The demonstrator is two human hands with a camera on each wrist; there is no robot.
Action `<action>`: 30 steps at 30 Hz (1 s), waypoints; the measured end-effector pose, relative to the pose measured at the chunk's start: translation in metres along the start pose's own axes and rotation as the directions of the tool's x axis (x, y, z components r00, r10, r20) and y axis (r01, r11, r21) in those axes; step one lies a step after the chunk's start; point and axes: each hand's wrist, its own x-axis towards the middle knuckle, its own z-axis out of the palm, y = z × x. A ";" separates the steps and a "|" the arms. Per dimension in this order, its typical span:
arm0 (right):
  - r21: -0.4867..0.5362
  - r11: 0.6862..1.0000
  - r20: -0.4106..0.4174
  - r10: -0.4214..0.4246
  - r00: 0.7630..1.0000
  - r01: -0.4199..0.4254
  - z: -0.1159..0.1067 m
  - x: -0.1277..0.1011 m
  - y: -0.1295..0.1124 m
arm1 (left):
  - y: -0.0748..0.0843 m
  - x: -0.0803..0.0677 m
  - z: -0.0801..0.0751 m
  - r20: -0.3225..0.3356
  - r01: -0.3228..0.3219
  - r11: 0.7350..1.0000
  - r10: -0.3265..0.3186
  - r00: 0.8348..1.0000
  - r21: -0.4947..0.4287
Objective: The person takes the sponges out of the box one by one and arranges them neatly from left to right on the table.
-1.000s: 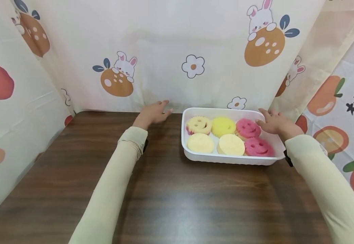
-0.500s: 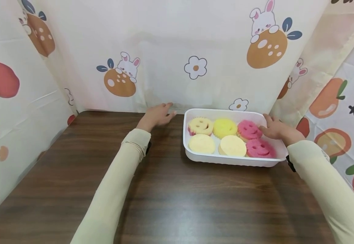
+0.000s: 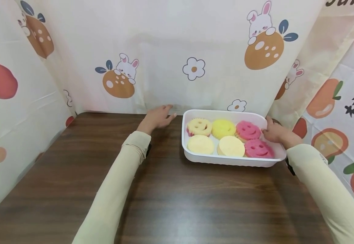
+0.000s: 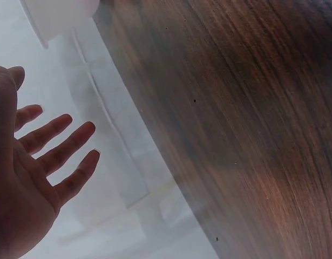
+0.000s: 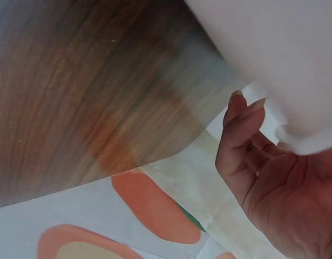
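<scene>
A white plastic tray [image 3: 225, 160] stands at the back of the table in the head view. In it lie smiley sponges: one cream and pink [image 3: 199, 126], one yellow [image 3: 223, 128], two pink [image 3: 248, 130], plus two plain cream round ones [image 3: 231, 146]. My right hand [image 3: 277, 132] grips the tray's right rim, thumb inside the wall. Curled fingers show beneath the rim [image 5: 311, 143] in the right wrist view. Left of the tray, apart from it, my left hand [image 3: 156, 119] hovers with spread fingers. Nothing is in its palm [image 4: 28, 189].
The dark wood tabletop [image 3: 164, 203] spreads in front of the tray and to its left. A printed cloth [image 3: 164, 67] hangs close behind the table's back edge. More fruit-print cloth [image 3: 344, 112] hangs at the right, near my right hand.
My right hand has come down from above the tray's right end and closed round its rim. My left hand stays in nearly the same place, and the tray shows no clear shift.
</scene>
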 end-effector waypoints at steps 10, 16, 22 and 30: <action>-0.007 1.000 0.033 0.026 0.999 -0.025 0.013 -0.001 0.006 | 0.001 0.002 0.000 0.000 -0.008 1.000 0.008 1.000 -0.006; -0.004 1.000 -0.008 0.020 1.000 -0.020 0.015 0.001 0.011 | 0.006 0.002 -0.004 -0.004 -0.016 1.000 0.016 1.000 -0.004; -0.001 1.000 -0.011 0.016 1.000 -0.016 0.013 0.004 0.010 | 0.004 0.004 -0.008 -0.014 -0.019 1.000 0.019 1.000 -0.007; -0.005 1.000 -0.003 0.016 1.000 -0.016 0.016 0.005 0.012 | 0.003 0.005 -0.007 -0.020 -0.009 1.000 0.010 1.000 0.014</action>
